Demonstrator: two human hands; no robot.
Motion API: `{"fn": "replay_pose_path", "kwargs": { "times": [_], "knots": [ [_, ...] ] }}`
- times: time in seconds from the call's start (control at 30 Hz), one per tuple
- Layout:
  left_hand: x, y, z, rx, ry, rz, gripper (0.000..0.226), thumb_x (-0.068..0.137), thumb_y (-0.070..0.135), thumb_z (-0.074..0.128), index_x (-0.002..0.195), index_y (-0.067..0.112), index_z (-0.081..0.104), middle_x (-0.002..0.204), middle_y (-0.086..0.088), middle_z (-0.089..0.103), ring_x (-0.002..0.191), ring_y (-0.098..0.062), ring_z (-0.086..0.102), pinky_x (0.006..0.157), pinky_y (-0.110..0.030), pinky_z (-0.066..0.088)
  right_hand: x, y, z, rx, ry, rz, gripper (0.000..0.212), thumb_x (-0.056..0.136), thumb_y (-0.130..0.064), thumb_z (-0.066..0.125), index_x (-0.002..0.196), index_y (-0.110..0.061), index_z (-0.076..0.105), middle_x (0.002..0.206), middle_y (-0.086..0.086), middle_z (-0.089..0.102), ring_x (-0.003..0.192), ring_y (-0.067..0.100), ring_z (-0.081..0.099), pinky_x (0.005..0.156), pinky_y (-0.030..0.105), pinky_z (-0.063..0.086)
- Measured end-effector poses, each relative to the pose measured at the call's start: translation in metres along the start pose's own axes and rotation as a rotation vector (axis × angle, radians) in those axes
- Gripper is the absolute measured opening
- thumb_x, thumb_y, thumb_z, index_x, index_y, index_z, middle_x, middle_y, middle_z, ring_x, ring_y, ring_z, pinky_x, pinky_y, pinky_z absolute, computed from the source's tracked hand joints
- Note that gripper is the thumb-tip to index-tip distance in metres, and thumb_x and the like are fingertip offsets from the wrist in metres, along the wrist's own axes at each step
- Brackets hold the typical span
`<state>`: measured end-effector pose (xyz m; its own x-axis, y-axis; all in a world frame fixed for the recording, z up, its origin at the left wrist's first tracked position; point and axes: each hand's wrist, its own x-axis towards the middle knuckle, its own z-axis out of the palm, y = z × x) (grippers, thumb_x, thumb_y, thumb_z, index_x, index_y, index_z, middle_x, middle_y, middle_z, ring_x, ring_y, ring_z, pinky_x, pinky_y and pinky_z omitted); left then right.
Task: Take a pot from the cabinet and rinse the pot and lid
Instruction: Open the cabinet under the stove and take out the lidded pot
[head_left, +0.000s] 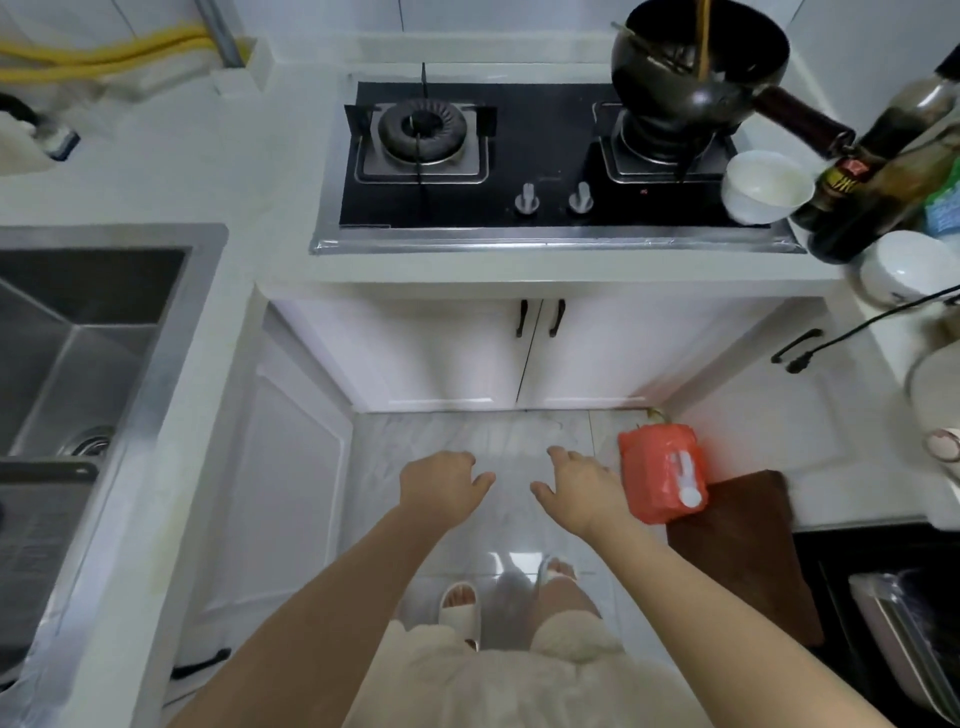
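Both arms are stretched forward over the tiled floor (467, 431), in front of the closed cabinet doors (530, 353) under the stove (545, 156). The left hand (441, 486) is held palm down with the fingers curled loosely and a little apart, and nothing is gripped in it. The right hand (576, 486) is held the same way, with the fingers spread slightly and nothing between them. The two hands are near each other but not touching.

The two black handles (540, 318) of the cabinet doors are seen at the top middle of the doors, well apart from both hands. A pot to be taken from the cabinet cannot be seen, because the doors are shut. On the right burner of the stove a black pan (696, 67) with a dark handle is placed, and a white bowl (766, 184) stands at the right front corner of the stove. The sink (78, 338) is set in the left counter. On the floor, at the right corner below the cabinet, an orange container (662, 473) is lying just beside the right hand. Dark bottles (883, 171) are standing on the right counter. Two feet in light slippers (460, 605) are seen on the floor below the arms.
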<state>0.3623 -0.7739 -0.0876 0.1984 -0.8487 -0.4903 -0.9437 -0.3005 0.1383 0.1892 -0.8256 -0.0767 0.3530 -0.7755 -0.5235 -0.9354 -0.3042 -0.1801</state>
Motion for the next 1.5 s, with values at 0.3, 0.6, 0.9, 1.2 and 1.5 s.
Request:
{"fn": "replay_pose_path", "kwargs": {
  "times": [0.3,0.6,0.9,1.2,1.5],
  "knots": [
    [0.071,0.031,-0.022,-0.069,-0.026,-0.096,0.053,0.092,0.059,0.032,0.127,0.024,0.053,0.124,0.001,0.062,0.113,-0.019,0.058,0.089,-0.033,0.046,0.076,0.038,-0.04,-0.053,-0.051,-0.079,0.052,0.093,-0.044,0.041,0.135,-0.014,0.037,0.128,0.009,0.055,0.117,0.029,0.05,0.093,0.039,0.037],
    [0.141,0.071,-0.035,-0.211,0.019,-0.141,0.055,0.093,0.054,0.035,0.139,0.023,0.042,0.139,-0.002,0.051,0.131,-0.023,0.04,0.101,-0.039,0.04,0.154,0.069,-0.066,-0.042,-0.115,-0.175,0.055,0.093,-0.042,0.044,0.138,-0.012,0.035,0.136,0.011,0.048,0.121,0.03,0.046,0.095,0.04,0.04],
    [0.196,0.069,-0.05,-0.345,0.002,-0.095,0.059,0.095,0.047,0.039,0.146,0.022,0.026,0.142,-0.006,0.046,0.131,-0.027,0.039,0.102,-0.041,0.038,0.201,0.057,-0.068,0.164,-0.102,-0.152,0.065,0.09,-0.04,0.053,0.144,-0.013,0.028,0.148,0.009,0.037,0.132,0.027,0.038,0.102,0.039,0.037],
    [0.242,0.051,-0.052,-0.443,-0.093,-0.055,0.055,0.097,0.046,0.034,0.147,0.024,0.026,0.144,-0.01,0.044,0.131,-0.031,0.038,0.106,-0.043,0.037,0.228,0.045,-0.071,0.308,-0.061,-0.041,0.069,0.09,-0.039,0.057,0.144,-0.009,0.027,0.149,0.01,0.036,0.135,0.026,0.035,0.108,0.036,0.033],
    [0.274,0.044,-0.037,-0.541,-0.071,0.006,0.044,0.099,0.036,0.032,0.141,0.023,0.037,0.138,-0.01,0.05,0.121,-0.034,0.047,0.102,-0.041,0.038,0.257,0.036,-0.058,0.429,0.007,-0.005,0.068,0.089,-0.031,0.061,0.144,-0.007,0.029,0.15,0.011,0.037,0.137,0.026,0.034,0.11,0.031,0.026]
  ]
}}
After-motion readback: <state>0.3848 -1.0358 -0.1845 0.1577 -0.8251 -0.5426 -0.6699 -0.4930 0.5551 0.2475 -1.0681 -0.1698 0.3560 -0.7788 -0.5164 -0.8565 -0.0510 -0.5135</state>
